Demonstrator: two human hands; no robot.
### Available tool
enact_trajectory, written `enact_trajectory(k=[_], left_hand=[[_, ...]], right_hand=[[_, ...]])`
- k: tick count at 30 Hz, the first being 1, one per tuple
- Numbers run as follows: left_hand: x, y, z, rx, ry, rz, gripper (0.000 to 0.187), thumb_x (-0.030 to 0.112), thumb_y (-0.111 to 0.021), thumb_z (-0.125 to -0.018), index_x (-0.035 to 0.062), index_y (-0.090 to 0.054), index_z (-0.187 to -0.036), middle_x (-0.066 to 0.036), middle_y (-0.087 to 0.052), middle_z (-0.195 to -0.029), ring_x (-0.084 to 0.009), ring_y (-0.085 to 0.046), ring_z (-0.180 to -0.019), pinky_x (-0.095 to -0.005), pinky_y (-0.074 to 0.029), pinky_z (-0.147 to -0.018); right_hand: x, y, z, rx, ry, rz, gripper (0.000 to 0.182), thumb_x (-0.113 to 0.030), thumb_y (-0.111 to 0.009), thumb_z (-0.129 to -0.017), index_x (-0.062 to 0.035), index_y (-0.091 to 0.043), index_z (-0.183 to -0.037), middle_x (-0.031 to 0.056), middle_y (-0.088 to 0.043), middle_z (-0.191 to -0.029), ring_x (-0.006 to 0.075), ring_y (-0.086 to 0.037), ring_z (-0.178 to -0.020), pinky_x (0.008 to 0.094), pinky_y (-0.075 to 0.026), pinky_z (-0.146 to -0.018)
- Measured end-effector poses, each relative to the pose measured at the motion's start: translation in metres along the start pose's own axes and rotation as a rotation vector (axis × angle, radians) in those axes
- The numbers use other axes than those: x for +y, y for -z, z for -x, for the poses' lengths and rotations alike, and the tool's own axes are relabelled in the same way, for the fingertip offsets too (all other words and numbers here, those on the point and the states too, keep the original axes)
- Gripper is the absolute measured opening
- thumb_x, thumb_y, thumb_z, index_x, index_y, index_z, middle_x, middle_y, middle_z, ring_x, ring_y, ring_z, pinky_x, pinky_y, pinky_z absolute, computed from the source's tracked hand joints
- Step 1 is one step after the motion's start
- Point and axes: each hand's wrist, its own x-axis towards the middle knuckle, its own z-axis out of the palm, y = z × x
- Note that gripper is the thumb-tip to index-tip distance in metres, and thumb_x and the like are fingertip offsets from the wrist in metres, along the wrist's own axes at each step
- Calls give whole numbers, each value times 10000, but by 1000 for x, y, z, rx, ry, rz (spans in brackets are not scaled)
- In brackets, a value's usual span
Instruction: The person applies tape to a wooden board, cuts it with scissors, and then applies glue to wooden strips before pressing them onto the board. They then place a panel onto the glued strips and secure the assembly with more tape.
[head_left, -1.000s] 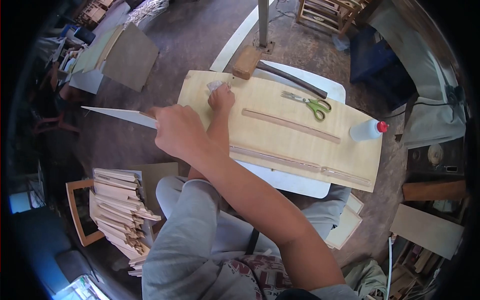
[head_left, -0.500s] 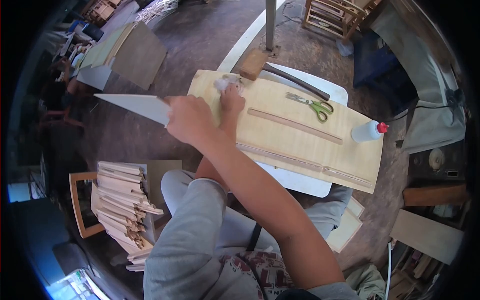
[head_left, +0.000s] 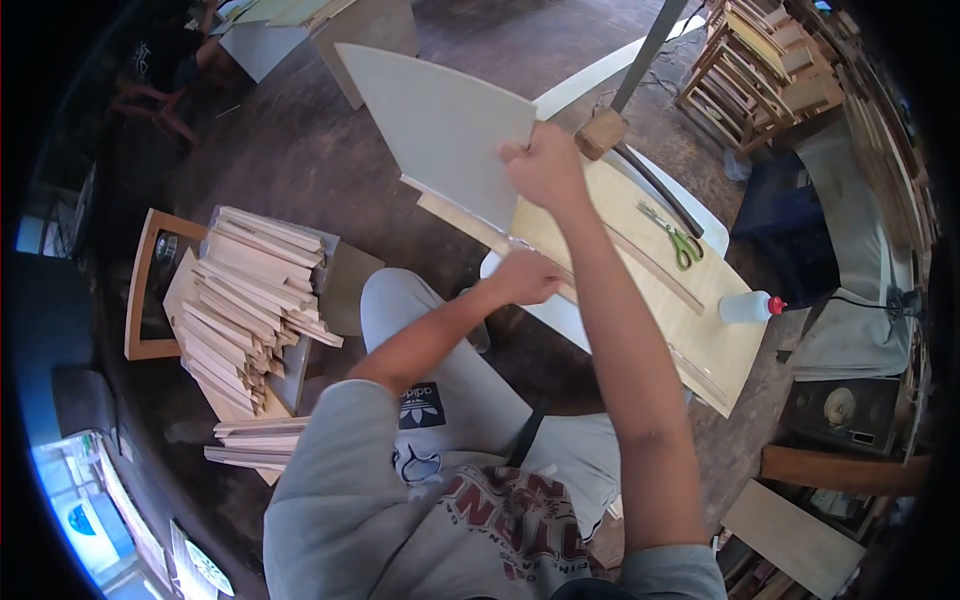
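Note:
My right hand point(head_left: 548, 165) is closed on the edge of a thin, pale grey-white panel point(head_left: 440, 130). The panel stands tilted over the left end of a plywood board point(head_left: 735, 350), its lower edge close to the board. My left hand point(head_left: 525, 277) is at the board's near edge, fingers curled by a thin wooden strip; whether it grips the strip or the edge is hidden. A second wooden strip point(head_left: 655, 268) lies along the board. Green-handled scissors point(head_left: 685, 248), a white bottle with a red cap point(head_left: 745, 307) and a wooden mallet point(head_left: 603, 133) are farther right.
A stack of cut wood pieces point(head_left: 245, 310) lies on the floor at left, beside a wooden frame point(head_left: 150, 285). A white surface point(head_left: 540, 315) supports the board. A metal post point(head_left: 650, 50) rises behind. A person point(head_left: 165, 55) sits at upper left.
The panel has swung right and up to stand over the board's left end. My left hand has left the crumpled whitish material and moved to the near edge. The view has shifted.

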Motion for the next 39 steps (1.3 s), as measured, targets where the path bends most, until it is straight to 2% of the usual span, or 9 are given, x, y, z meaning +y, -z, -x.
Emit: enact_trajectory(k=[2, 4, 6, 10, 14, 17, 23, 27, 39], left_hand=[[-27, 24, 41, 250, 97, 17, 215, 323, -620, -809, 161, -759, -831, -131, -711, -791, -363, -688, -796, -463, -553, -745], [-48, 61, 63, 527, 527, 279, 232, 307, -599, -835, 149, -757, -898, -155, -724, -892, -342, -699, -884, -438, -539, -800], [-148, 55, 62, 1012, 555, 761, 291, 212, -532, -910, 18, -746, -943, -216, -713, -909, -327, -703, -919, -397, -513, -810], [-172, 68, 59, 1303, 935, 1385, 509, 326, -502, -990, -23, -582, -1351, -195, -566, -1417, -305, -507, -1329, -424, -379, -1095], [-158, 79, 52, 1261, 914, 1544, 705, 506, -430, -1035, 4, -377, -1527, -166, -439, -1553, -312, -413, -1415, -446, -246, -1188], [-170, 71, 35, 1219, 523, 1485, 854, 667, -311, -1013, 14, -310, -1563, -180, -450, -1540, -299, -424, -1413, -454, -208, -1195], [-76, 118, 38, 951, 370, 1263, 730, 594, -294, -1056, 36, -426, -1508, -136, -553, -1456, -251, -521, -1313, -406, -334, -1097], [-46, 115, 34, 940, 338, 1155, 622, 513, -351, -1068, 61, -479, -1475, -98, -608, -1388, -202, -572, -1222, -366, -402, -1003], [20, 85, 34, 943, 254, 715, 548, 382, -491, -1026, 42, -480, -1456, -187, -594, -1394, -290, -563, -1296, -384, -408, -1074]], right_hand=[[-16, 17, -4, 20, 45, -31, 280, -184, -703, -817, -63, -746, -1066, 203, -739, -899, 329, -734, -864, 404, -551, -793], [-44, 32, -9, 28, 120, -11, 315, -172, -702, -820, -88, -738, -1121, 189, -744, -928, 315, -733, -880, 391, -549, -804], [-69, 44, -13, 33, 225, 59, 343, -159, -693, -832, -111, -726, -1170, 173, -748, -963, 317, -727, -899, 386, -547, -817], [-71, 48, -12, 32, 311, 330, 346, -136, -676, -858, -117, -703, -1203, 166, -743, -991, 340, -707, -911, 396, -542, -835], [-46, 92, 36, 67, 333, 369, 338, -97, -667, -862, -79, -672, -1200, 199, -714, -1012, 361, -693, -913, 408, -536, -820], [-24, 135, 95, 57, 139, 324, 314, -56, -664, -869, -30, -647, -1182, 197, -685, -948, 294, -677, -830, 349, -515, -777], [91, 172, 199, 163, -94, 179, 297, -8, -629, -901, 2, -609, -1198, 167, -673, -895, 204, -650, -812, 294, -492, -782], [144, 163, 245, 270, -87, 244, 345, -29, -617, -898, -35, -581, -1241, 240, -644, -803, 392, -648, -706, 409, -498, -657], [228, 141, 303, 333, -404, 283, 272, -130, -622, -934, -12, -612, -1178, 248, -687, -875, 419, -667, -789, 457, -507, -719]])
